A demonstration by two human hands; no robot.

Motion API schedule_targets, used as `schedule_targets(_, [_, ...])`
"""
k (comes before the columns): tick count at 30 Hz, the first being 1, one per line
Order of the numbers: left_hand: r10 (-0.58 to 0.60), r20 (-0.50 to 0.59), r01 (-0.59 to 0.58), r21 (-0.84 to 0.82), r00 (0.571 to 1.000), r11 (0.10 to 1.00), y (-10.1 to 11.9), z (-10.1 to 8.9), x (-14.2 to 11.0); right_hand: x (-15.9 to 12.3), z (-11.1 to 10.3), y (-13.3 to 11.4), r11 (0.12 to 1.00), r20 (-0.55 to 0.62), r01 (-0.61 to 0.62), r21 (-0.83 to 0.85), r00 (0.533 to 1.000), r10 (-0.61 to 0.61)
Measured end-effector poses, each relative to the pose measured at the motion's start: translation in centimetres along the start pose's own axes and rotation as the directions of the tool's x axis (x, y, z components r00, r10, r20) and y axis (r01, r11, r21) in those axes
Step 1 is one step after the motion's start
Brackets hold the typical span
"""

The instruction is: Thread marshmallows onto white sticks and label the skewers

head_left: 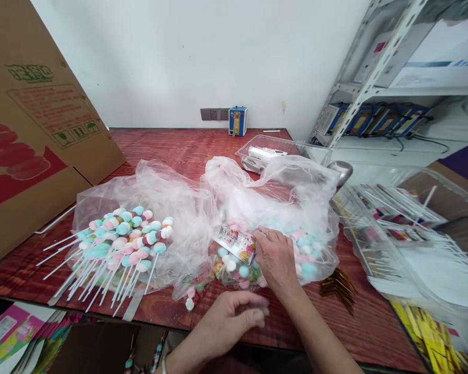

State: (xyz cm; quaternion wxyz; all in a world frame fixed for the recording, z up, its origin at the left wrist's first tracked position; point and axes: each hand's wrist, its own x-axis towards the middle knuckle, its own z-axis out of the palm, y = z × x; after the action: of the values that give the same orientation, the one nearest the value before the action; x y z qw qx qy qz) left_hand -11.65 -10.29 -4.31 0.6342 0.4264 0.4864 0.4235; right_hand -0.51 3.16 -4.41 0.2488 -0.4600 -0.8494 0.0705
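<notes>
My right hand (pixel 276 257) is closed at the right edge of a small white printed packet (pixel 234 243), over an open clear plastic bag (pixel 237 200) of pink, blue and white marshmallows (pixel 308 254). Its fingertips are partly hidden. Below it, near the table's front edge, my left hand (pixel 234 319) is empty, thumb and fingers apart and slightly blurred. On the left, a bundle of marshmallow skewers (pixel 120 239) on white sticks lies on another clear bag (pixel 183 208). A few loose candies (pixel 191 298) spill between the two bags.
A large cardboard box (pixel 42 114) stands at the left. Gold twist ties (pixel 338 290) lie right of the bags. Clear plastic bins (pixel 359 244) with white sticks and packets line the right side. Behind are a clear tray (pixel 284 143), a metal scoop (pixel 341 170) and a blue device (pixel 237 121).
</notes>
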Motion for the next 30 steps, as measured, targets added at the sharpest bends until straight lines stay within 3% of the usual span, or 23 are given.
schedule_targets(2, [0.005,0.002,-0.004,-0.42,1.0,0.908,0.1,1.1,2.3,-0.1,-1.3,-0.1,0.989,-0.015,0.077,0.129,0.997,-0.076])
schedule_targets(4, [0.044,-0.015,-0.041,-0.736,0.999,0.675,0.4,2.0,4.5,-0.5,-3.1,-0.1,0.95,-0.013,0.096,0.296,0.995,-0.097])
schedule_targets(6, [0.055,-0.065,-0.083,-0.881,0.996,0.467,0.8,2.6,6.4,-1.2,-5.1,0.3,0.895,0.007,0.057,0.441,0.998,-0.068])
schedule_targets(8, [0.011,-0.149,-0.142,-0.908,0.989,0.394,1.3,2.9,7.4,-2.1,-6.9,1.0,0.839,0.038,-0.037,0.543,0.999,0.019])
schedule_targets(12, [-0.085,-0.289,-0.202,-0.823,0.954,0.531,1.6,3.7,7.4,-4.8,-8.0,2.7,0.671,0.147,-0.282,0.686,0.957,0.252])
schedule_targets(15, [-0.099,-0.347,-0.207,-0.74,0.933,0.64,1.3,4.6,6.6,-6.9,-7.2,3.0,0.597,0.183,-0.338,0.727,0.934,0.306])
schedule_targets(18, [-0.074,-0.411,-0.257,-0.69,0.909,0.677,0.8,5.3,6.3,-8.5,-6.4,2.6,0.653,0.148,-0.358,0.668,0.923,0.356])
schedule_targets(23, [-0.031,-0.47,-0.337,-0.675,0.882,0.656,0.1,5.8,6.1,-9.7,-6.2,1.9,0.781,0.077,-0.343,0.522,0.931,0.358])
schedule_targets(28, [-0.069,-0.334,-0.23,-0.771,0.94,0.594,-0.3,5.9,5.8,-10.1,-6.0,1.4,0.829,0.034,-0.278,0.485,0.953,0.3])
schedule_targets(30, [-0.122,-0.324,-0.205,-0.804,0.938,0.558,-0.3,5.8,5.7,-10.3,-6.1,1.2,0.827,0.034,-0.271,0.492,0.955,0.293])
